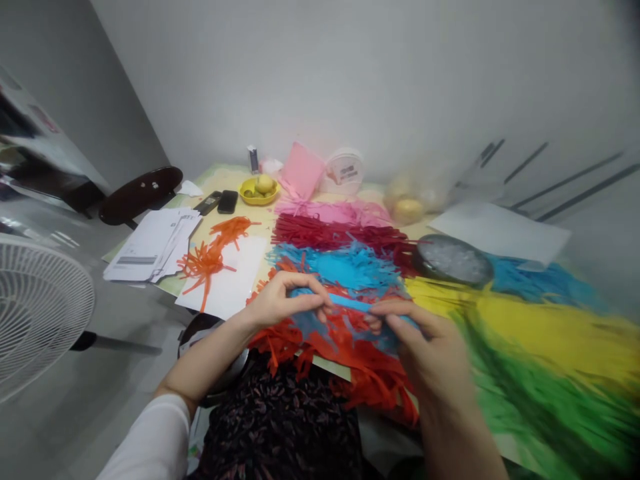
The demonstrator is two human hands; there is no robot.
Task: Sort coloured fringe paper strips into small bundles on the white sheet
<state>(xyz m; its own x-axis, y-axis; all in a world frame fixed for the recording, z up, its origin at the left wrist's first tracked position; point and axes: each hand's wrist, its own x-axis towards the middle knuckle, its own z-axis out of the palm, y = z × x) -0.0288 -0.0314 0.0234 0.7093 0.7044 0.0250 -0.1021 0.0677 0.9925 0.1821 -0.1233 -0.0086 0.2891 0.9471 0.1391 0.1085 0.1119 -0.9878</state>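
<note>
Between my two hands a narrow blue paper strip (349, 303) is stretched, roughly level, over the table. My left hand (295, 297) pinches its left end between thumb and fingers. At the other end my right hand (417, 327) is closed on the strip in the same way. Beneath them lie orange fringed paper (345, 357) and some blue fringe partly hidden by the hands. Just beyond is a bright blue fringed bundle (345, 265), then a dark red one (340, 232) and a pink one (345, 212). Two orange tassels (205, 263) rest at the left, partly on white paper.
Yellow (540, 323) and green fringe (530, 393) spread across the right side near a dark bowl (455, 260). At the back left are a yellow dish (259, 191), a black phone (228, 202) and a paper stack (153, 245). A white fan (43, 317) stands left.
</note>
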